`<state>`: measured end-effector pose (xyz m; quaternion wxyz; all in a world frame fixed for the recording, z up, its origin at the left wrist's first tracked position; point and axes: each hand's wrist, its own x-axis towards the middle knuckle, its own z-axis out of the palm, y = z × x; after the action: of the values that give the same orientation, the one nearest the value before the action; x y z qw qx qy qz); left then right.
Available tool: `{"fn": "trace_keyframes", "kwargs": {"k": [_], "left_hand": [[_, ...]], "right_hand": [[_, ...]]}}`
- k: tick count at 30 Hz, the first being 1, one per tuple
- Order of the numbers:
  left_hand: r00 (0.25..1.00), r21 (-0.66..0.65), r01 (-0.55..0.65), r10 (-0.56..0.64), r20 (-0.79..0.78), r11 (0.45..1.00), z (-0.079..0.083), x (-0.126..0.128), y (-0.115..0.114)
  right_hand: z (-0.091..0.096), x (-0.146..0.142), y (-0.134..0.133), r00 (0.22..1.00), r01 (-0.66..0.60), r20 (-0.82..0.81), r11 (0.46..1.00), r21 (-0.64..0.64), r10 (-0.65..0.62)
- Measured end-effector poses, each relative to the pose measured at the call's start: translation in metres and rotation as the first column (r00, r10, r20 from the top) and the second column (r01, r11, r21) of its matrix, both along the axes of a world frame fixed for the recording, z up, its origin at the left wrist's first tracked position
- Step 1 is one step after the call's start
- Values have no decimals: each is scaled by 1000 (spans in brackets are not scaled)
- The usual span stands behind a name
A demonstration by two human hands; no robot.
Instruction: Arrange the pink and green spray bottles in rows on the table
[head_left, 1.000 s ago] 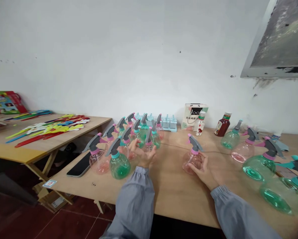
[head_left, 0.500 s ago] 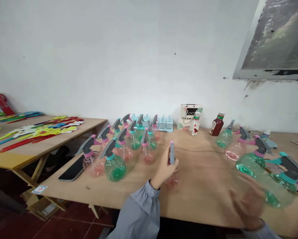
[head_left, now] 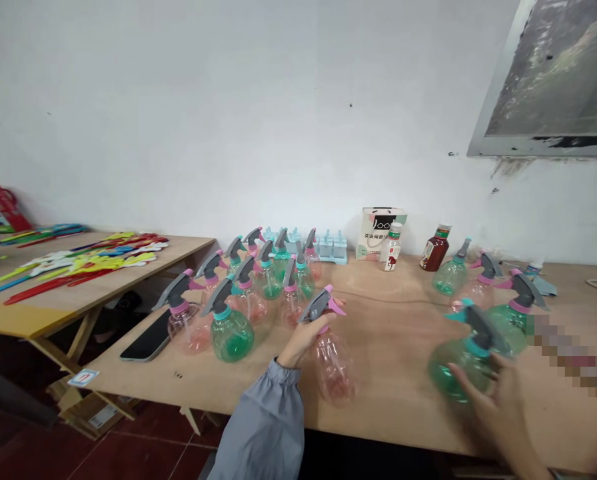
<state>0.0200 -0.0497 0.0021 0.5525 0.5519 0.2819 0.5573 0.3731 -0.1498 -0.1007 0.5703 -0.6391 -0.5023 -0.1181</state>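
Observation:
My left hand [head_left: 302,339] is closed round the neck of a pink spray bottle [head_left: 331,363] with a grey and pink trigger head, held tilted just over the wooden table [head_left: 378,393]. To the right, my right hand [head_left: 493,393] grips the lower side of a green spray bottle [head_left: 458,363] with a teal and grey trigger. A cluster of several pink and green spray bottles [head_left: 248,293] stands to the left of my left hand. More spray bottles [head_left: 498,297] stand behind my right hand.
A black phone [head_left: 146,337] lies by the table's left edge. Against the wall are a small carton [head_left: 378,233], a white bottle [head_left: 391,248], a dark sauce bottle [head_left: 434,249] and pale blue moulds [head_left: 331,248]. A second table [head_left: 43,310] at left carries coloured plastic strips [head_left: 78,260].
The pink bottle passed from my right hand to my left and moved leftwards, now tilted. My right hand swung right, took a green bottle and drew it toward the table's middle.

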Motion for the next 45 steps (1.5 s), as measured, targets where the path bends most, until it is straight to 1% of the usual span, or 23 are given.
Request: {"fn": "trace_keyframes", "kwargs": {"k": [1,3,4,6,7,9,11,12,14,15,17,18,19,23,28,33,36,39,41,43,44,45], "left_hand": [[999,-47,-28,29,24,999,1,1,-1],[994,-165,-69,82,75,984,3,4,-1],[990,-218,-78,102,99,973,4,6,-1],[983,-270,-83,124,136,959,5,8,-1],[980,-267,-82,126,153,960,6,8,0],[978,-237,-69,112,175,969,6,8,1],[980,-233,-54,96,174,971,4,7,2],[982,-251,-42,86,167,967,3,7,2],[986,-302,2,48,159,953,1,7,4],[987,-320,42,10,160,946,-1,7,4],[981,-327,137,-83,174,935,-4,9,5],[977,-320,165,-110,182,933,-5,10,5],[976,-317,167,-110,189,934,-6,11,5],[982,-331,81,-19,186,940,-6,13,3],[983,-243,127,-91,157,962,-7,15,2],[982,-253,152,-118,145,955,-9,13,2],[984,-185,155,-134,121,970,-7,11,2],[990,-159,114,-99,99,981,-6,13,2],[997,-120,50,-42,66,992,-4,13,2],[997,3,-65,65,-28,998,1,7,-2],[985,94,-132,141,-100,987,4,2,-5],[958,195,-193,227,-175,962,8,-4,-10]], "right_hand": [[-1,-20,10,994,-112,-4,993,-49,112],[2,-54,34,968,-250,-1,963,-97,251],[6,-67,49,942,-335,-30,935,-114,334],[15,-86,81,894,-446,-102,887,-118,436],[18,-92,96,877,-476,-133,872,-116,461],[22,-100,122,866,-491,-161,867,-86,474],[19,-104,137,870,-478,-163,877,-46,466],[16,-105,141,873,-471,-161,882,-32,460],[9,-106,144,876,-464,-163,885,-23,455],[6,-106,143,874,-467,-163,884,-23,458],[2,-106,141,865,-482,-168,876,-24,472],[1,-106,140,860,-491,-171,871,-25,480],[1,-106,139,857,-497,-173,867,-28,486],[1,-105,141,855,-499,-172,866,-21,489],[-1,-105,143,856,-502,-149,865,-9,496],[-1,-104,142,855,-502,-160,864,-16,494],[1,-104,141,846,-514,-174,857,-21,503],[3,-105,140,841,-520,-185,854,-21,508],[4,-105,139,836,-525,-202,851,-23,510],[6,-105,138,834,-527,-212,850,-28,510],[6,-106,137,834,-526,-215,850,-31,509],[7,-106,136,833,-528,-216,849,-36,509]]}}
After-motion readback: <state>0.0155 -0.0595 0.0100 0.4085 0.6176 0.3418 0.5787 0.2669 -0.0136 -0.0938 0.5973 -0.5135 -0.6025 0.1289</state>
